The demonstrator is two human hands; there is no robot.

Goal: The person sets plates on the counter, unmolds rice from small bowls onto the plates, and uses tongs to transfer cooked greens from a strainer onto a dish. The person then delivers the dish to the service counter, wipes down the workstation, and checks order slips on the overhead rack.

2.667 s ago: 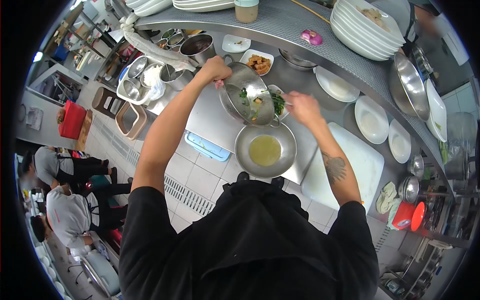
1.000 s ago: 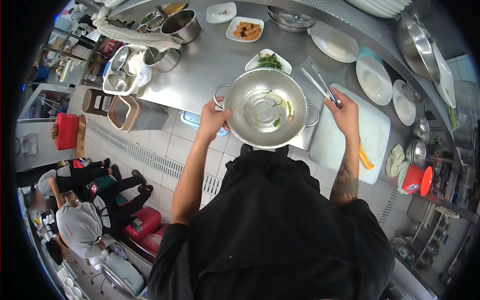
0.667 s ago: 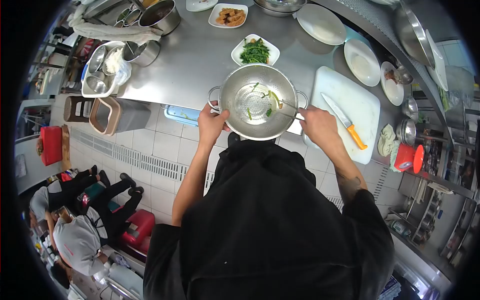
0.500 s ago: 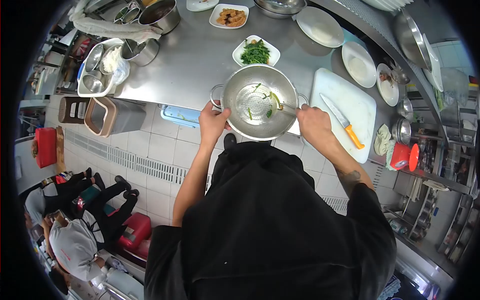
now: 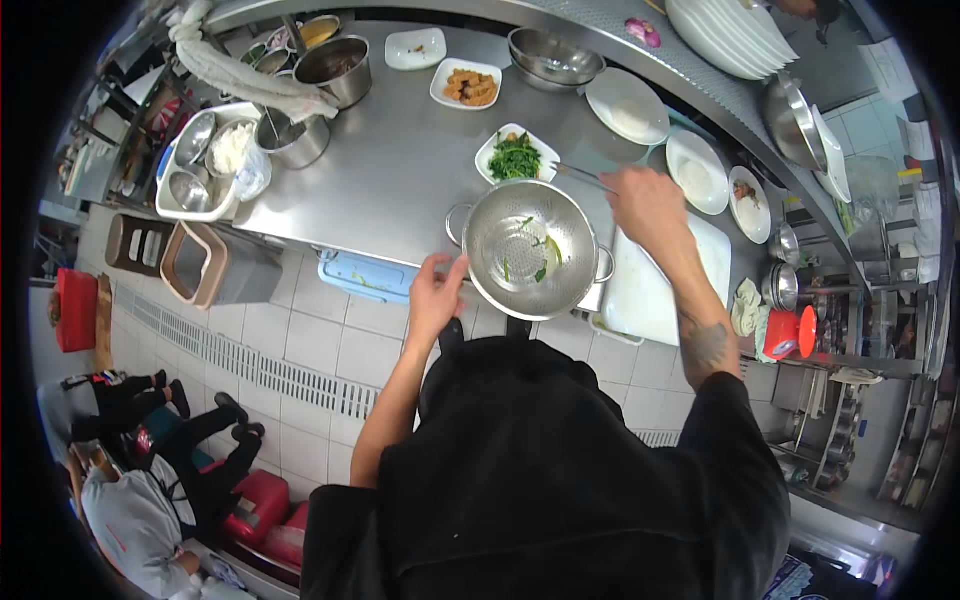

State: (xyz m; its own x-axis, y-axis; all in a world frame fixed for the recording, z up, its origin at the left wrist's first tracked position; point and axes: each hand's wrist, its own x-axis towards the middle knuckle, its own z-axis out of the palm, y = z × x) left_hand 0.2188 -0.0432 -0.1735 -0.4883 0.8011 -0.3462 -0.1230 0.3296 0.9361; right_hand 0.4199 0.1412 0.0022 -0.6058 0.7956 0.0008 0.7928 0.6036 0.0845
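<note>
A steel colander with two loop handles sits at the counter's front edge, a few green scraps inside it. My left hand is beside its left rim, fingers apart and holding nothing; whether the thumb touches the rim is unclear. My right hand is closed round a slim metal utensil, whose tip reaches the edge of a white square bowl of cooked greens. Fork or tongs, I cannot tell which. Under my right forearm lies a white cutting board; the knife seen on it earlier is hidden.
Behind the greens stand a bowl of brown fried pieces, a white dish and steel bowls. White oval plates line the right. Steel pots and a white tub stand left. Other people are at lower left.
My right hand has lifted the utensil out of the colander and moved it forward to the greens bowl. My left hand has let go of the colander's handle. The view has shifted.
</note>
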